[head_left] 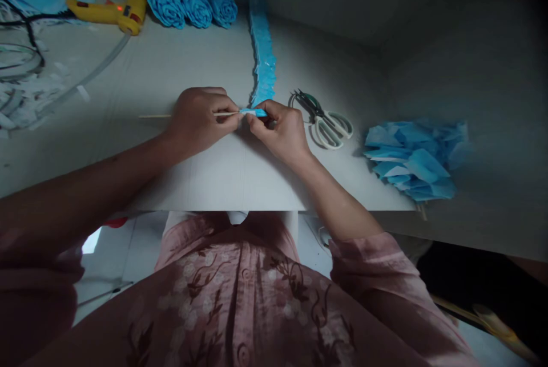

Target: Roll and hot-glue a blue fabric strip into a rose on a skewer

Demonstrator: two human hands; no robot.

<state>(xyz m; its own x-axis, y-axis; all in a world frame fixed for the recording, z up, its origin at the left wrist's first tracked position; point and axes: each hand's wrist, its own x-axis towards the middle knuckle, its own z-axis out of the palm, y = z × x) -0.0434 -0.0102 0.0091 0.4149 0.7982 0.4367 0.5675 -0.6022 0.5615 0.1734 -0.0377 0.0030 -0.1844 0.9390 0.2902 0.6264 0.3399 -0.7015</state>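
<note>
My left hand [201, 113] pinches a thin wooden stick [154, 116] that pokes out to the left past the wrist. At the stick's right end, my right hand [282, 127] has its thumb and fingers closed on the end of a blue paper strip [263, 64]. Its end lies around the tip of the stick, between the two hands. From there the strip, ruffled along its edge, runs away from me across the table. Just right of my right hand lie scissors [331, 127] with white handles, beside a second dark-bladed cutting tool [306, 101].
Several rolled blue paper flowers [197, 7] stand at the back. A yellow glue gun [113, 12] with a lit red light lies at the back left, near cables and paper scraps [25, 99]. Ruffled blue paper [413, 158] sits at the table's right edge. Someone's dark clothing [479, 281] shows lower right.
</note>
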